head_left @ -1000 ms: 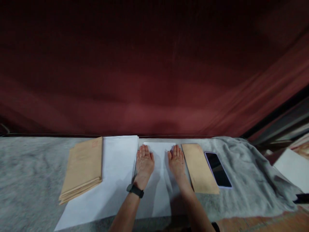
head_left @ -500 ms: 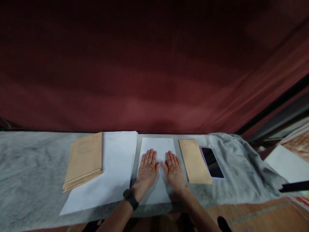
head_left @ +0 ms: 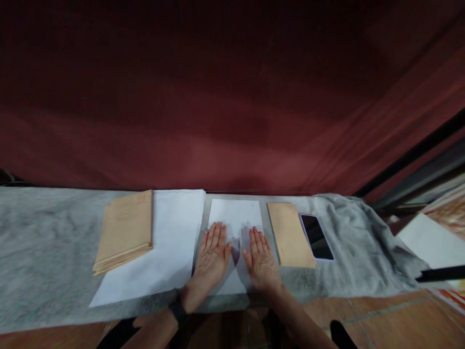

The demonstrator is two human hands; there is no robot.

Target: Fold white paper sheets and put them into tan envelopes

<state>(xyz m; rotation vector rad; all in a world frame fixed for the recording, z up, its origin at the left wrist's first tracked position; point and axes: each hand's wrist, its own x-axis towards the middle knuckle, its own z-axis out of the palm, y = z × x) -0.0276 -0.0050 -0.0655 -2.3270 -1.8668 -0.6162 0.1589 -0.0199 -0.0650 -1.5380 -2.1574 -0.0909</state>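
Note:
A white sheet of paper [head_left: 236, 211] lies flat on the grey cloth in front of me. My left hand [head_left: 212, 254] is over its left edge, palm down with fingers stretched out. Over the sheet's right side, my right hand [head_left: 260, 259] is also palm down, its fingers extended. Neither hand grips anything, and the two are a little apart; whether the palms press on the paper or hover just over it, I cannot tell. A single brown envelope [head_left: 291, 235] rests just right of the sheet, close to my right hand.
To the left, a stack of brown envelopes [head_left: 125, 225] partly covers larger white sheets [head_left: 174, 232]. Beyond the single envelope lies a phone [head_left: 317, 237] with a purple edge. Grey cloth [head_left: 47, 252] covers the surface, and a dark red curtain [head_left: 218, 121] hangs behind it.
My left hand has shifted left and my right hand has come slightly closer to me, so the gap between them has widened. The whole view has tilted slightly, raising the scene.

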